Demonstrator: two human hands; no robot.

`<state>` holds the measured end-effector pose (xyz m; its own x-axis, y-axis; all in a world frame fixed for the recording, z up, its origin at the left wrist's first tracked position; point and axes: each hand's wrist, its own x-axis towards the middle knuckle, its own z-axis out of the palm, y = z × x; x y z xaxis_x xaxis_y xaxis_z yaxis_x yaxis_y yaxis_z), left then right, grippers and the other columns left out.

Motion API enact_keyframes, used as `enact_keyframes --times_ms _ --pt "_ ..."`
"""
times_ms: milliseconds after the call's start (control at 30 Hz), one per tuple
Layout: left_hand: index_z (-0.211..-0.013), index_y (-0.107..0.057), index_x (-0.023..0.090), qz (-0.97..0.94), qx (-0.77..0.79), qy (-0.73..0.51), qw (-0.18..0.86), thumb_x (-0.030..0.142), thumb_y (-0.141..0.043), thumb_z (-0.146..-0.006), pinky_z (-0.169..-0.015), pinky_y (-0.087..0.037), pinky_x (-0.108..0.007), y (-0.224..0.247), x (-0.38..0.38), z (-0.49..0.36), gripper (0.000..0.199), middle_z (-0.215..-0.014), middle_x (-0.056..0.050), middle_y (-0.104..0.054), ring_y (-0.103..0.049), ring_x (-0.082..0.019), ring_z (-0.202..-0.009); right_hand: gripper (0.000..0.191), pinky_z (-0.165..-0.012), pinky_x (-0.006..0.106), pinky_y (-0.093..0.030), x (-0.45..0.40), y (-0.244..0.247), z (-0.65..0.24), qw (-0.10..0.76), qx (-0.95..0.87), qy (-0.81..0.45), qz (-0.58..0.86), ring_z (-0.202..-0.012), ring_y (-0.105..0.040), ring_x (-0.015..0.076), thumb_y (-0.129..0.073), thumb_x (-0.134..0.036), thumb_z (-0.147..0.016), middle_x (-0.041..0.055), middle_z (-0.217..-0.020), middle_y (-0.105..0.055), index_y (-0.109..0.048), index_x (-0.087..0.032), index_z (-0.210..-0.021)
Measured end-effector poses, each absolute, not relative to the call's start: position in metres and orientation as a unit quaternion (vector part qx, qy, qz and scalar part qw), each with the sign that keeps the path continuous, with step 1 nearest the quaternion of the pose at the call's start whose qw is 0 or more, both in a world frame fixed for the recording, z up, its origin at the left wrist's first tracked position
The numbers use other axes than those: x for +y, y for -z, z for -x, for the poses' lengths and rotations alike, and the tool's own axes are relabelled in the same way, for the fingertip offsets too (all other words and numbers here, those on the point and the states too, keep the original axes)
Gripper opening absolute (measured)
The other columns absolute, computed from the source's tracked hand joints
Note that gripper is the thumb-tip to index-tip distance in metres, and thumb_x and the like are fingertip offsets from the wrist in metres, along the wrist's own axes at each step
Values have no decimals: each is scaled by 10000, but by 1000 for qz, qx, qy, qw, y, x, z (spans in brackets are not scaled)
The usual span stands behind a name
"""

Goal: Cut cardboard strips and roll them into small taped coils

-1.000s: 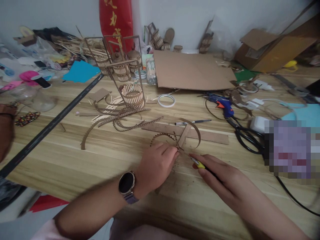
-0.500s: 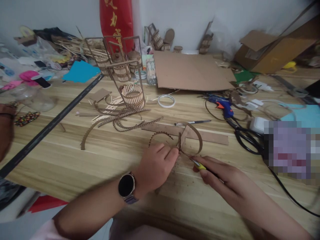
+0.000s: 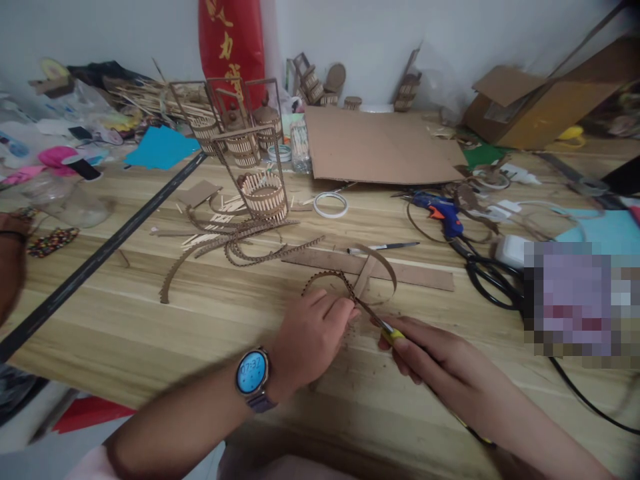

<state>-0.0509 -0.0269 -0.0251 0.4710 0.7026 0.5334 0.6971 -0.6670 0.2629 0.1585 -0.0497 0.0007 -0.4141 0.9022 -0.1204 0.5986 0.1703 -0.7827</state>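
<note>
My left hand (image 3: 315,333), wearing a watch (image 3: 251,371), is closed on a curled cardboard strip (image 3: 323,275) with a notched edge, low over the table. The strip's smooth end loops round to the right. In my right hand (image 3: 445,357) is a yellow-and-black utility knife (image 3: 395,334). Its blade points up and left and meets the strip beside my left fingertips; the exact contact is too small to tell. A flat cardboard strip (image 3: 420,275) and a pen (image 3: 393,247) lie just beyond my hands.
Several more notched strips (image 3: 175,270) lie to the left, near a small stick bucket (image 3: 265,197) with a tall handle. A tape roll (image 3: 331,205), a cardboard sheet (image 3: 380,147) and a blue glue gun (image 3: 443,212) lie farther back. Another person's arm (image 3: 11,267) shows at the left edge.
The knife has shifted slightly left, and its blade now reaches the strip by my left fingers. The strip's upright piece has tilted left. My watch face has lit up.
</note>
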Motion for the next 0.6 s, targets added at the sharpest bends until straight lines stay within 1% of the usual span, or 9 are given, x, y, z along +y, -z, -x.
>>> enact_keyframes --times_ms 67,133,200,233,300,367,467,533,600 --pt "-837 -586 165 -852 411 -323 34 214 -400 -1011 -614 -429 -294 24 -27 51 260 -725 -27 -633 -568 -172 -690 374 -511 232 -471 -50 0 -159 187 -728 -421 508 -597 -583 136 -382 -424 -993 16 -659 -606 -633 -212 -814" --pt "-844 -588 163 -847 414 -327 59 216 -413 -1007 -623 -432 -291 24 -27 51 245 -733 -30 -631 -574 -173 -706 388 -506 229 -470 -50 1 -160 184 -718 -437 509 -574 -570 129 -372 -437 -997 11 -646 -594 -642 -202 -847" --pt "-855 -587 165 -840 418 -333 89 223 -427 -1003 -643 -437 -292 24 -27 51 225 -754 -33 -637 -578 -176 -728 402 -511 229 -489 -52 5 -162 184 -714 -438 514 -576 -580 131 -359 -456 -1000 18 -673 -615 -663 -194 -984" --pt "-861 -585 168 -834 421 -338 111 229 -435 -1001 -654 -439 -291 24 -27 51 214 -765 -33 -639 -580 -175 -737 413 -531 233 -512 -53 7 -162 188 -713 -430 520 -601 -601 136 -359 -467 -999 29 -722 -645 -649 -193 -1106" --pt "-868 -579 173 -818 425 -348 169 248 -445 -999 -668 -441 -284 24 -27 51 202 -774 -27 -637 -581 -167 -739 488 -631 264 -576 -56 13 -163 209 -717 -401 530 -732 -668 159 -371 -481 -993 68 -899 -706 -509 -204 -1370" --pt "-861 -569 179 -796 428 -349 249 277 -445 -1000 -657 -434 -270 22 -27 50 210 -742 -10 -622 -574 -152 -705 561 -806 333 -603 -58 16 -164 228 -731 -376 522 -973 -694 200 -378 -478 -992 107 -1132 -704 -360 -233 -1496" --pt "-858 -558 184 -755 426 -337 368 313 -428 -1003 -626 -418 -249 17 -27 50 233 -676 22 -589 -545 -124 -633 539 -1021 446 -513 -60 16 -162 228 -754 -371 491 -1279 -562 256 -381 -453 -995 103 -1371 -607 -363 -279 -1505" --pt "-864 -555 185 -734 413 -333 424 327 -420 -1002 -618 -410 -241 14 -28 51 239 -662 33 -573 -527 -112 -611 511 -1081 490 -445 -59 11 -160 222 -761 -375 481 -1349 -486 267 -381 -432 -998 86 -1418 -571 -397 -291 -1489" --pt "-866 -551 184 -723 396 -330 460 335 -421 -997 -612 -400 -239 13 -29 51 238 -660 38 -556 -509 -105 -604 499 -1100 503 -410 -58 5 -158 216 -764 -380 475 -1365 -460 263 -376 -414 -1004 82 -1419 -571 -403 -283 -1485"
